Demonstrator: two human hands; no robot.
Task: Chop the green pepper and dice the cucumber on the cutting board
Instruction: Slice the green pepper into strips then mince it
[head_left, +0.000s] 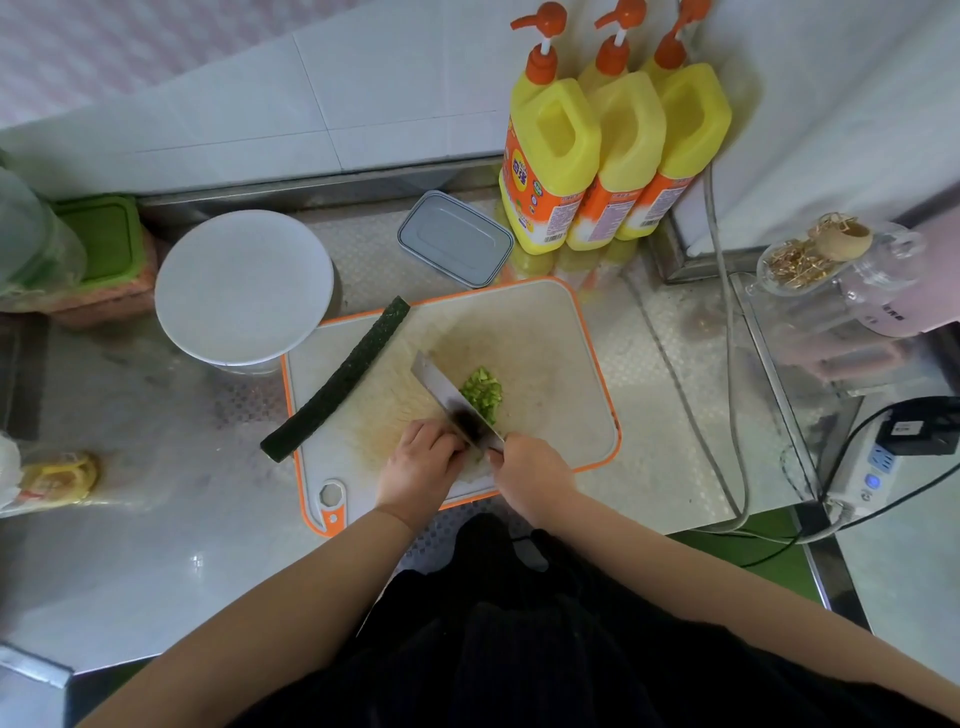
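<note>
Steel worktop (156, 545) is seen from above, with a board (545, 332) set at its middle. A white plate (244, 286) is touching the board's far left corner; three yellow bottles (613, 156) and a grey lid (454, 239) are ranged behind it.

Cucumber (337, 382): whole, uncut, laid along the board's left edge, long axis running from near-left to far-right, near end hanging off the board onto the worktop. It is well left of both hands; the left hand is the nearer.

Cleaver (449, 400): blade angled across the board's middle, handle gripped by the right hand (530, 473), fingers wrapped round it.

Left hand (421, 462): placed just left of the blade, fingers curled down at its base. What is pinned under them is hidden; whether anything is held cannot be told.

Pepper (483, 392): a small heap of chopped green pieces, lying just right of the blade, beyond the right hand.

Judgement: pepper chopping is near done; cucumber not yet begun, and it would have to be drawn rightward to the blade.
</note>
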